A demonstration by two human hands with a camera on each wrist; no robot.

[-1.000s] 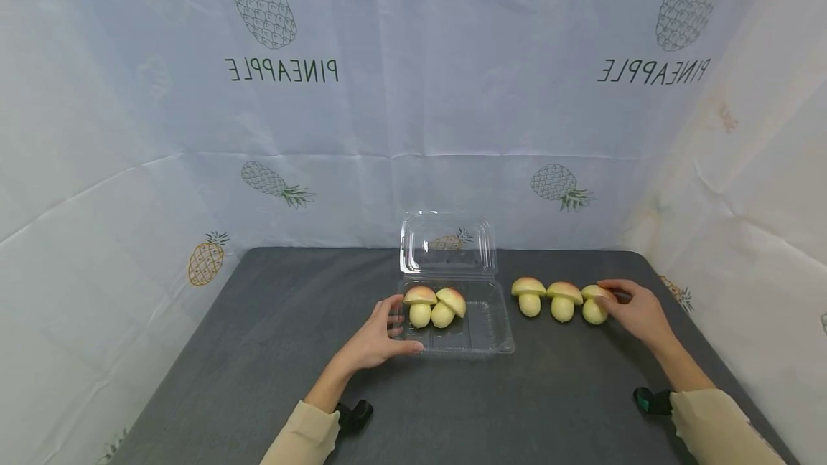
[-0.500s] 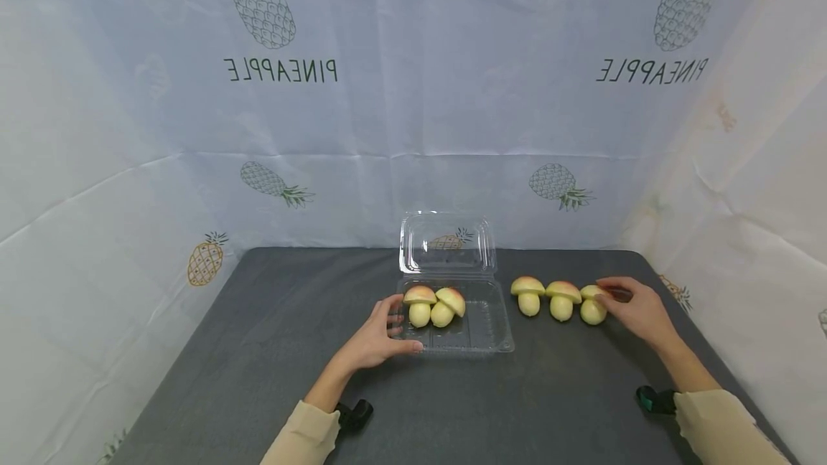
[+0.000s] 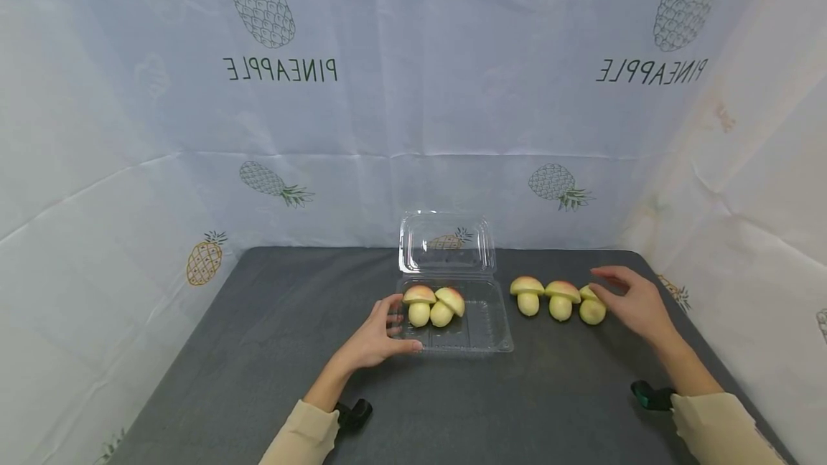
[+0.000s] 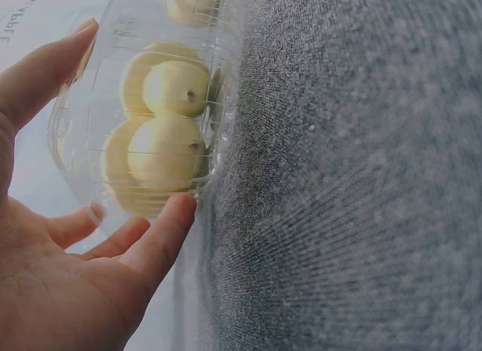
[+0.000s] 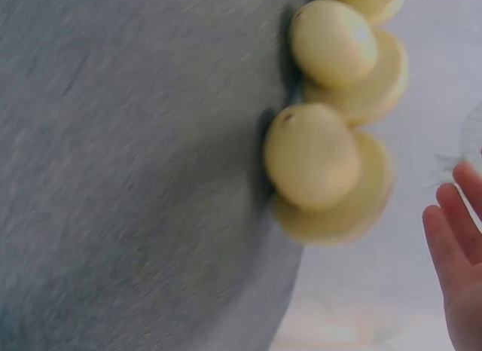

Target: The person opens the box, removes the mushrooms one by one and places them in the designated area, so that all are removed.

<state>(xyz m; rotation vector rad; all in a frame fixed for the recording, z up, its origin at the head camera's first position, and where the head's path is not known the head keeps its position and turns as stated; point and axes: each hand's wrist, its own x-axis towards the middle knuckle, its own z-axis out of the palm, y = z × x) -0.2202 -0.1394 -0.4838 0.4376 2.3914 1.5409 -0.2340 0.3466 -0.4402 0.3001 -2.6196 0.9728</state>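
Note:
In the head view my left hand holds the near-left corner of a clear plastic clamshell box, thumb on the front rim and fingers along the left side. The left wrist view shows the fingertips against its wall. Two toy mushrooms, one upright and one leaning, sit inside at the left. My right hand hovers just behind the rightmost toy mushroom, partly covering its cap. In the right wrist view, its fingers are extended and apart from that mushroom.
Two more mushrooms stand in a row right of the box. The box's lid is raised at the back. A dark grey table lies beneath, with pineapple-print cloth around it.
My right hand has come off the rightmost mushroom, lifting slightly up and back. The left hand, the box and the mushrooms stay in place.

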